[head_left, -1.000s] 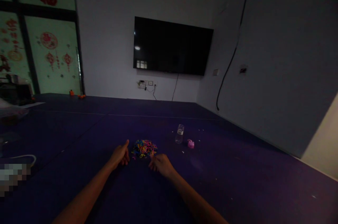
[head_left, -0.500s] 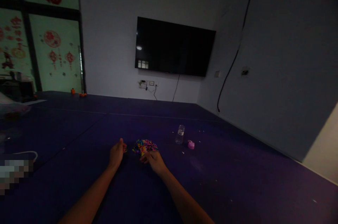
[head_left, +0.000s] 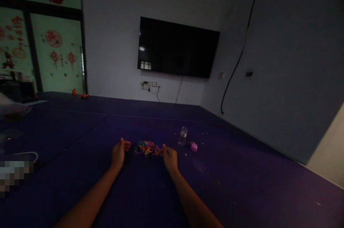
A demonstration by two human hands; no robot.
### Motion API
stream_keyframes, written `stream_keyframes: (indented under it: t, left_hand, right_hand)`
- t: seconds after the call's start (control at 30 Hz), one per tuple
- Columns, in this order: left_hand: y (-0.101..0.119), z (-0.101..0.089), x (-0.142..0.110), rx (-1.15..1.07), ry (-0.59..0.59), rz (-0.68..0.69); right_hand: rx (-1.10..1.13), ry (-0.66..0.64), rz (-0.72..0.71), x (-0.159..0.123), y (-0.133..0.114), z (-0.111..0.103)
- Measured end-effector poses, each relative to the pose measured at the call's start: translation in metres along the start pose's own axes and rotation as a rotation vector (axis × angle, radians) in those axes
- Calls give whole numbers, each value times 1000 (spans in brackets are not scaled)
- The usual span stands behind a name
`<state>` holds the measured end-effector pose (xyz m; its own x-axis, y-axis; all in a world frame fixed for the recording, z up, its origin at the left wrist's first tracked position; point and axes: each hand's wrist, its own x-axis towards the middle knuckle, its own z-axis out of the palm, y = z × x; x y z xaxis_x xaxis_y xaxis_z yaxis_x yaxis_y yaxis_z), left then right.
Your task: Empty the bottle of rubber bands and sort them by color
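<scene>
A heap of small multicoloured bands [head_left: 146, 148], looking like little rubber bands, lies on the dark purple floor between my two hands. To the left of it is my left hand [head_left: 119, 154], thumb up and fingers loosely bent but apart, with a gap between it and the heap. My right hand [head_left: 170, 158] stands at the heap's right edge, thumb raised; its fingers are partly hidden behind the palm and seem to touch the outer bands. I see nothing held in either hand.
Beyond my right hand stand a clear bottle [head_left: 183, 136] without a cap and a small pink lid [head_left: 194, 146]. White scraps dot the purple floor [head_left: 242, 185]. At the left are a white cable [head_left: 32, 153] and a plastic bag [head_left: 16, 110]. A television [head_left: 178, 47] hangs on the far wall.
My right hand has moved from the front of the heap to its right side. My left hand's fingers have spread from a more closed shape. The heap now shows more fully.
</scene>
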<state>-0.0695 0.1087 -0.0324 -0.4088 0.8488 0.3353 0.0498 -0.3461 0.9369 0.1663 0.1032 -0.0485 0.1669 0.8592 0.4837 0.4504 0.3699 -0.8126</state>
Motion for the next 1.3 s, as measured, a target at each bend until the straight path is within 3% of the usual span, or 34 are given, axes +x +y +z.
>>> stream_keyframes:
  t: [0.07, 0.23, 0.33, 0.7, 0.87, 0.97, 1.07, 1.13, 1.3]
  left_hand:
    - [1, 1, -2, 101, -63, 13]
    - [-1, 11, -7, 181, -455, -34]
    - [-4, 17, -5, 153, -583, -22]
    - [-8, 39, 9, 21, -620, -133]
    - [-4, 35, 9, -47, -584, -130]
    - [-4, 30, 4, -74, -568, -111]
    - [-2, 30, -3, -6, -763, -131]
    - [1, 32, -6, 58, -825, -104]
    - [9, 31, -7, 81, -642, -44]
  right_hand:
    - [54, -43, 46, 2, 4, 0]
    - [316, -426, 68, 3, 0, 16]
    - [375, -522, 33, 5, -3, 23]
    - [426, -427, 85, 32, 3, 25]
    - [418, -395, 91, 35, 2, 22]
    - [420, -502, 79, 27, 2, 19]
    - [425, -707, 36, 19, 2, 19]
    - [436, -742, 10, 18, 2, 20]
    - [410, -508, -35, 23, 0, 20]
